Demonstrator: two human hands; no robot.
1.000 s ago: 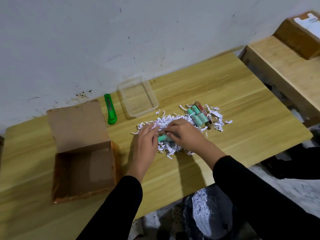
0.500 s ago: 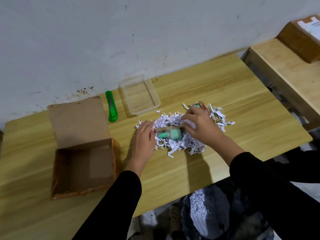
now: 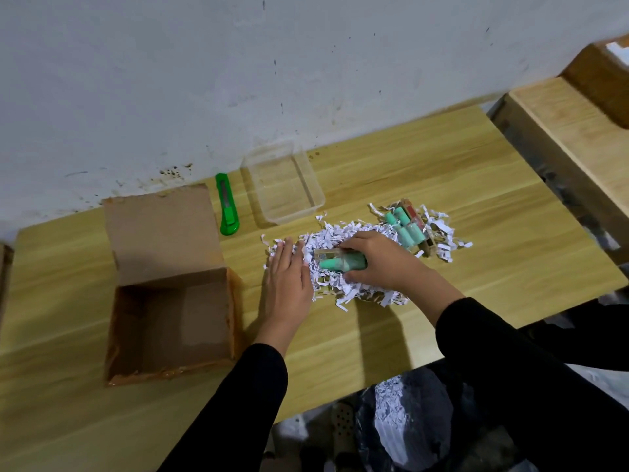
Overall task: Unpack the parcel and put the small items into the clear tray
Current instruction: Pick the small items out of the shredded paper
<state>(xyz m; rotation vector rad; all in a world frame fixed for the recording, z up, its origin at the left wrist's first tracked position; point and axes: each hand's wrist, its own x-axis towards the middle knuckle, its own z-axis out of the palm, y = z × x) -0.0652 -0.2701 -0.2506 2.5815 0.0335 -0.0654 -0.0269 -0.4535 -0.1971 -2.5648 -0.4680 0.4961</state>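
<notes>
An open brown cardboard parcel [image 3: 170, 321] sits empty at the left of the wooden table. White shredded paper [image 3: 340, 240] lies heaped in the middle. My right hand [image 3: 377, 264] grips a small mint-green item [image 3: 342, 262] on top of the shreds. Flat on the heap's left edge rests my left hand [image 3: 287, 281], fingers spread and holding nothing. More small mint-green items [image 3: 406, 226] lie in a cluster at the heap's right end. The clear tray [image 3: 316, 195] stands behind the heap with nothing in it.
A green utility knife [image 3: 227, 209] lies between the parcel flap and the tray. A wall runs along the table's far edge. A second wooden surface [image 3: 561, 131] with a brown box [image 3: 602, 80] stands at the right. A dark bag of shreds [image 3: 408, 420] sits below the table's front edge.
My right hand reached toward the cluster at the right, then came back to the middle of the heap and closed on the mint-green item. My left hand stayed on the heap's left edge.
</notes>
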